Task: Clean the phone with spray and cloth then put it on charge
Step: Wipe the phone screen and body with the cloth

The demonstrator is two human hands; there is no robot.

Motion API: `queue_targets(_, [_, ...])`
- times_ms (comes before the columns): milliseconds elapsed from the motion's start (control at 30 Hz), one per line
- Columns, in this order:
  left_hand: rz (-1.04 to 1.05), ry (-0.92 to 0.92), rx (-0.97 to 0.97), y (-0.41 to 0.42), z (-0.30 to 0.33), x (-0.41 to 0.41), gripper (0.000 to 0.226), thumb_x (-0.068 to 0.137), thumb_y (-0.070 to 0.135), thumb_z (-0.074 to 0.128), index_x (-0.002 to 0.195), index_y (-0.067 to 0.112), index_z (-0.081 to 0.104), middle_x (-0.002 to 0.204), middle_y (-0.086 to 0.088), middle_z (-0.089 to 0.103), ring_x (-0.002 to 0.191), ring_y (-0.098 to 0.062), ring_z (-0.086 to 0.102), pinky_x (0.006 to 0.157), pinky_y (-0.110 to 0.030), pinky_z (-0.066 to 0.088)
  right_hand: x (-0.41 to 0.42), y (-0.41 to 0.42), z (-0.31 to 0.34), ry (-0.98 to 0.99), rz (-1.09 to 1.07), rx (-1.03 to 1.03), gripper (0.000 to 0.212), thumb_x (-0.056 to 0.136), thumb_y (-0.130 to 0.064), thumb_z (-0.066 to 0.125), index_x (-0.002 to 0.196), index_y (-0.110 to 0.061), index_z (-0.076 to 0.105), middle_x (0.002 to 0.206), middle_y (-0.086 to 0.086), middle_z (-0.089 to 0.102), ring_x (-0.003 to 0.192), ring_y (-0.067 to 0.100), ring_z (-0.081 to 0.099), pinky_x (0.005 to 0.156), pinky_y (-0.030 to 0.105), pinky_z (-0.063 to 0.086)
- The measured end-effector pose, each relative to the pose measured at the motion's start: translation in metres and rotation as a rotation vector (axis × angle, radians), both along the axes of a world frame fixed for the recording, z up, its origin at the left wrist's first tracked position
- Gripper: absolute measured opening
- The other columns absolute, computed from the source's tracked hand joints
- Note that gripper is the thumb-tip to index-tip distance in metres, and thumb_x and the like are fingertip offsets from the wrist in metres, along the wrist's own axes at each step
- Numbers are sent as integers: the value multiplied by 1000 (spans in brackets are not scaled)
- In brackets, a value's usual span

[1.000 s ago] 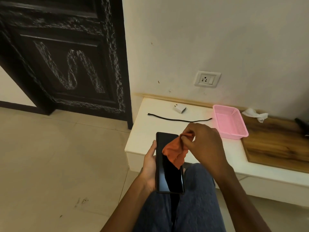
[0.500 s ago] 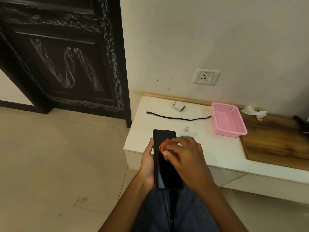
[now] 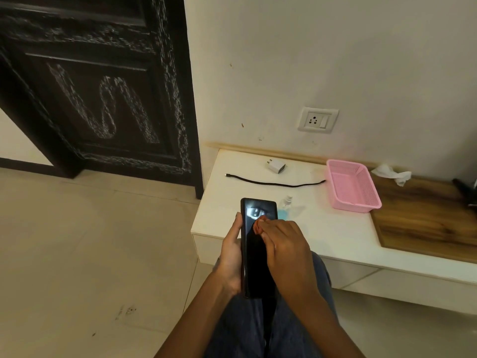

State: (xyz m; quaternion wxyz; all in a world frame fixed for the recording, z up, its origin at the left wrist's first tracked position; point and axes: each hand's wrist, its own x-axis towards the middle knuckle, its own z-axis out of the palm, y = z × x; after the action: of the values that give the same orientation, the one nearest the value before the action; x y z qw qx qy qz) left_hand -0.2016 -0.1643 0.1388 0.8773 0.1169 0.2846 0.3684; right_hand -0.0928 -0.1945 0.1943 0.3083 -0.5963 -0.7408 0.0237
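Observation:
A black phone stands upright over my lap, screen up, with my left hand gripping its left edge. My right hand presses a bunched orange cloth flat on the upper screen; only a corner of the cloth shows under my fingers. A small clear spray bottle with blue liquid lies on the white ledge just behind the phone. Farther back on the ledge are a white charger plug and a black cable. A wall socket sits above them.
A pink plastic basket stands on the ledge to the right, next to a wooden board with a crumpled white tissue. A dark object lies at the far right edge. A dark carved door is at left, tiled floor below.
My right hand came down from holding the cloth hanging above the phone and now presses it bunched on the screen. The spray bottle behind the phone has come into view.

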Motion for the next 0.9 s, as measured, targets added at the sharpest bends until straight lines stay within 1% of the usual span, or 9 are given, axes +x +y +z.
queue_targets(67, [-2, 13, 13, 0, 1, 0, 70, 78, 67, 57, 118, 10, 68, 113, -16, 70, 104, -29, 67, 82, -38, 55, 6, 4, 3, 143, -10, -18, 19, 80, 5, 63, 90, -8, 71, 86, 7, 70, 78, 22, 64, 69, 31, 54])
queue_targets(167, [-2, 35, 29, 0, 2, 1, 72, 79, 69, 55, 118, 11, 68, 106, -15, 71, 95, -29, 69, 79, -38, 56, 15, 13, 13, 432, -96, -26, 21, 87, 1, 59, 101, -9, 70, 95, 3, 70, 88, 17, 64, 80, 28, 52])
queue_targets(267, [0, 47, 54, 2, 3, 3, 69, 79, 69, 54, 114, 12, 70, 103, -15, 73, 91, -28, 71, 75, -38, 57, 18, 23, 18, 361, -125, 22, 21, 88, 2, 58, 104, -5, 69, 98, 9, 70, 91, 23, 62, 82, 29, 48])
queue_targets(367, [20, 154, 52, 4, 8, 7, 70, 74, 72, 53, 112, 17, 72, 109, -15, 72, 96, -27, 70, 76, -36, 57, 13, 27, 15, 147, -87, -16, 20, 85, 6, 58, 97, -4, 70, 95, 11, 70, 89, 29, 60, 77, 25, 41])
queue_targets(433, [21, 188, 56, 7, 12, 9, 69, 72, 73, 51, 110, 19, 73, 111, -15, 71, 96, -25, 70, 74, -33, 57, 9, 27, 12, 58, -83, -21, 20, 84, 4, 61, 100, -2, 69, 99, 11, 69, 93, 28, 60, 82, 24, 40])
queue_targets(600, [18, 112, 77, 5, 22, 14, 52, 74, 65, 53, 94, 24, 78, 101, -7, 75, 94, -18, 71, 66, -25, 58, -2, 24, 15, 167, 43, 97, 35, 71, 20, 61, 103, 5, 66, 105, 17, 66, 101, 32, 60, 91, 37, 44])
queue_targets(700, [21, 44, 70, 3, 23, 15, 50, 75, 62, 55, 94, 22, 78, 100, -7, 75, 95, -18, 70, 68, -26, 58, 0, 25, 16, 150, 85, 88, 39, 71, 19, 62, 106, 4, 65, 108, 16, 66, 103, 31, 60, 91, 41, 48])
queue_targets(833, [8, 194, 89, 6, 22, 15, 64, 84, 69, 41, 112, 20, 72, 112, -13, 71, 103, -24, 67, 82, -31, 55, 15, 26, 9, 88, 2, 145, 31, 75, 7, 67, 106, 2, 67, 104, 15, 69, 95, 31, 63, 89, 33, 48])
queue_targets(900, [16, 250, 100, 8, 21, 12, 67, 83, 71, 39, 117, 21, 68, 111, -13, 71, 102, -26, 67, 80, -34, 55, 24, 26, 6, 84, -31, 175, 28, 78, 7, 63, 105, 3, 67, 103, 16, 69, 94, 32, 64, 89, 29, 46])
